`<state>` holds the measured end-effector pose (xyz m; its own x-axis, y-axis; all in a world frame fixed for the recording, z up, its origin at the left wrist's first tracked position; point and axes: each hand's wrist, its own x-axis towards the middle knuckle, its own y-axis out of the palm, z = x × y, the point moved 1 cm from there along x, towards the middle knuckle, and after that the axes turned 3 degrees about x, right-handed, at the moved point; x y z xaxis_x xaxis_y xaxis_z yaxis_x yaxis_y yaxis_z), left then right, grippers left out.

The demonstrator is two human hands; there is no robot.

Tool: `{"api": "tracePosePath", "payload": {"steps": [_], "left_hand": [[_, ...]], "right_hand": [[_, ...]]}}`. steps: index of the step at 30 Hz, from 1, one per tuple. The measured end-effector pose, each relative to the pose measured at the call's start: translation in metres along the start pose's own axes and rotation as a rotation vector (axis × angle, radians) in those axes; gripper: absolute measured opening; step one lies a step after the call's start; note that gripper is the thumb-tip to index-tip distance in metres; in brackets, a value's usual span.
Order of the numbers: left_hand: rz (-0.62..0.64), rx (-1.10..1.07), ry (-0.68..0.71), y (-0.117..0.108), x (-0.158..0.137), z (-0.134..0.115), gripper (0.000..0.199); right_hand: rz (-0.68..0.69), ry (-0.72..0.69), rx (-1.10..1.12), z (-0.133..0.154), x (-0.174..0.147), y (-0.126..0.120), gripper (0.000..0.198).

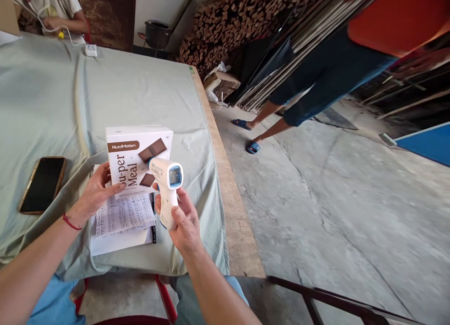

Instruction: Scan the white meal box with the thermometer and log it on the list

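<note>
My left hand (96,189) grips the lower left side of a white box (121,168) printed "NutriMotion" with pictures of brown bars. The box stands tilted above the table. In my right hand (184,222) is a white and blue infrared thermometer (170,201), held upright by its handle. Its small screen faces me and its front end points at the box, close to the right part of its face. Under the box lies a sheet of handwritten paper (126,217) on white sheets. A black pen (153,233) rests along their right edge.
A phone (42,185) lies left on the cloth-covered table (147,95). At its far edge is a white adapter (90,50), near a person (65,20) handling cables. Another person (309,91) stands on the concrete floor to the right. Stacked firewood (225,30) is behind.
</note>
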<state>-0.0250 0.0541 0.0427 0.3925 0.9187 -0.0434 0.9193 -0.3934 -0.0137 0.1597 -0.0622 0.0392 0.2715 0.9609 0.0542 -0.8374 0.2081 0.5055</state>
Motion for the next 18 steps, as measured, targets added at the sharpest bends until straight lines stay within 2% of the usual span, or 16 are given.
{"api": "tracePosePath", "payload": {"steps": [4,9,12,18], "left_hand": [[-0.055,0.003,0.088,-0.006,0.005,-0.005,0.061],[-0.269,0.072,0.278,-0.028,0.030,-0.002,0.063],[-0.356,0.102,0.317,-0.044,0.047,0.005,0.066],[-0.383,0.257,0.346,-0.051,0.059,0.007,0.069]], "right_hand": [[-0.008,0.011,0.008,-0.002,0.000,-0.002,0.056],[-0.014,0.030,0.035,-0.007,0.000,-0.006,0.053],[-0.010,0.029,0.021,-0.008,-0.001,-0.007,0.053],[-0.017,0.016,-0.016,-0.010,0.000,-0.011,0.051]]}}
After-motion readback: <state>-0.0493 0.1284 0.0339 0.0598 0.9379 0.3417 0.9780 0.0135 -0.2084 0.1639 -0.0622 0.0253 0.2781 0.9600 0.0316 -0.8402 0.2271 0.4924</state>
